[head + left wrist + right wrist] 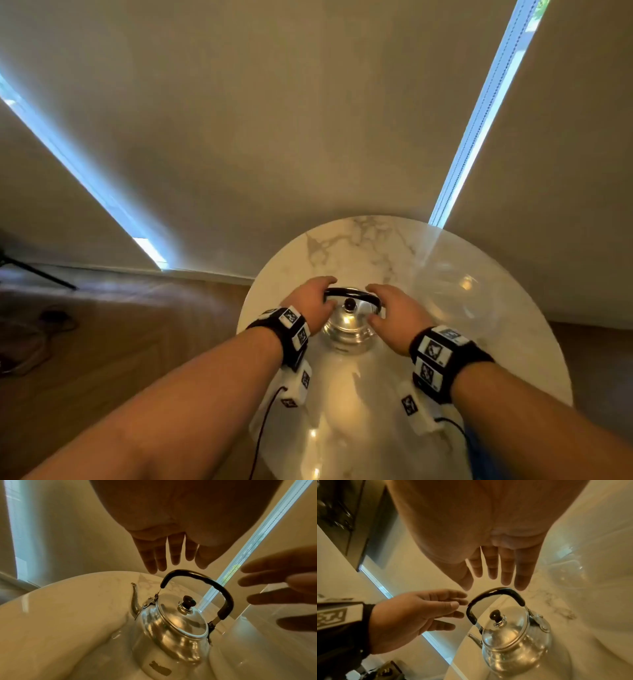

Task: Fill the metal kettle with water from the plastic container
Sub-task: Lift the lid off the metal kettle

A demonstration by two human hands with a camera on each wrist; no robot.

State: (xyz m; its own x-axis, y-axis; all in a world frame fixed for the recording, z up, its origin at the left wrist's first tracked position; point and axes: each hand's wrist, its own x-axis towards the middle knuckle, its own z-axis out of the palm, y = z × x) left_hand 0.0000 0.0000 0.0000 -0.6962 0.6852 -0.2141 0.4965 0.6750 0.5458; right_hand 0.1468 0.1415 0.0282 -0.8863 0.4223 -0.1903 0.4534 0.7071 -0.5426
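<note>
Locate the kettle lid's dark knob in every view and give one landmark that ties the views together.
Head: lid knob low centre, between the two hands, under the black handle.
Left wrist: lid knob right of centre, on the lid, inside the handle's arch.
Right wrist: lid knob lower centre, beneath the handle's arch.
Shared landmark: the black handle arching over the knob.

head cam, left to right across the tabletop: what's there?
left hand → metal kettle → right hand → clear plastic container, all on the round marble table.
</note>
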